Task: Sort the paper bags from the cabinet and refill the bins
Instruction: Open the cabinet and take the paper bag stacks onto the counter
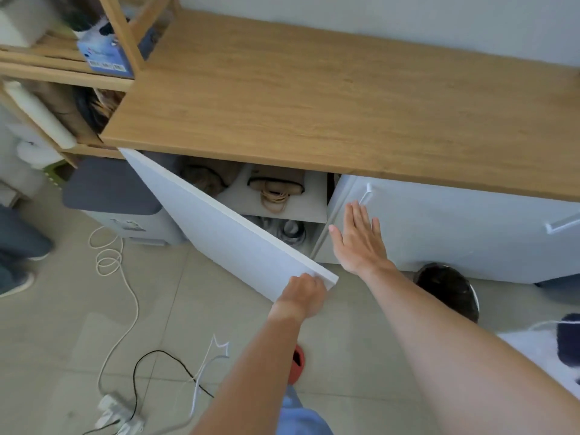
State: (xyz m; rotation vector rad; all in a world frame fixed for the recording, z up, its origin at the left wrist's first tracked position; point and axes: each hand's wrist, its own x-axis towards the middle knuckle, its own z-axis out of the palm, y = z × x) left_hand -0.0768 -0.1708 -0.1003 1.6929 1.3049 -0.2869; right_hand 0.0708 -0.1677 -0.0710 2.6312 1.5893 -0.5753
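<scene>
Much of the cabinet (314,196) interior is screened by the open door (226,224) and the oak worktop (345,98) overhanging it; the lower compartment shows only a blurred glint of something clear or metallic that cannot be identified. On the inner shelf (314,211) lies a flattened tan paper bag (276,186) with looped twine handles spilling toward the shelf's front edge; a second brownish, crumpled mass sits to its left at the back, too soft to say whether it is another bag. So one bag is certain, perhaps two. The left hand (303,295) is clenched around the free corner of the swung-out white door. The right hand (357,240) is spread flat, fingers extended, in front of the neighbouring closed door (439,227), just below its handle (365,193); whether the palm touches cannot be told. A dark round bin (448,287) is partly hidden behind the right forearm
</scene>
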